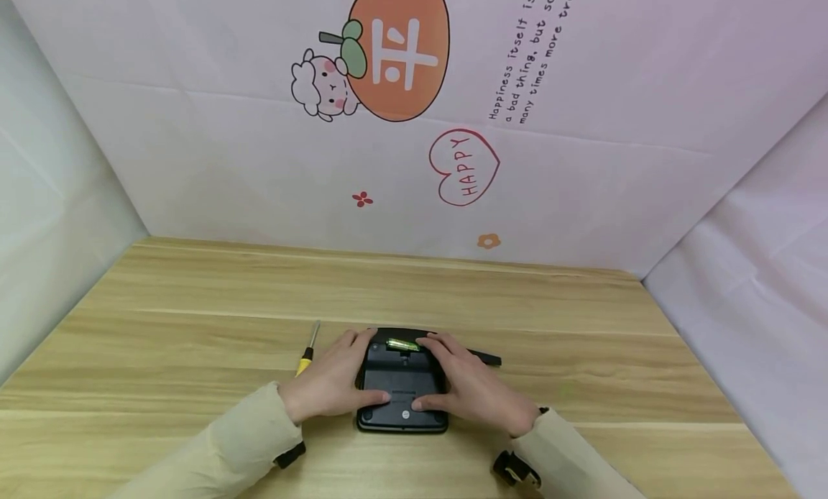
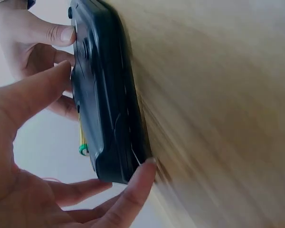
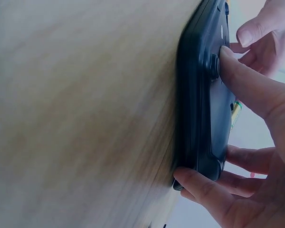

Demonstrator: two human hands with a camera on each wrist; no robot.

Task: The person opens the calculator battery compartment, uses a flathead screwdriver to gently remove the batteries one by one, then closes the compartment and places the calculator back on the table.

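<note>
A black desk calculator (image 1: 404, 384) lies back side up on the table, rubber feet and a small round label showing. Near its far edge a green-and-gold battery (image 1: 402, 345) sits in the open compartment. My left hand (image 1: 333, 375) grips the left side, thumb on the back and fingers around the far corner. From the right, my right hand (image 1: 475, 380) holds the opposite side, its thumb also on the back and a fingertip right by the battery's end. In the left wrist view, the battery (image 2: 82, 140) stands proud of the calculator's back.
A screwdriver (image 1: 307, 359) with a yellow-and-black handle lies left of the calculator, partly behind my left hand. To the right, a slim black piece (image 1: 486, 358) sticks out past my right hand. A printed white cloth (image 1: 259, 168) rises behind the wooden table (image 1: 582, 326).
</note>
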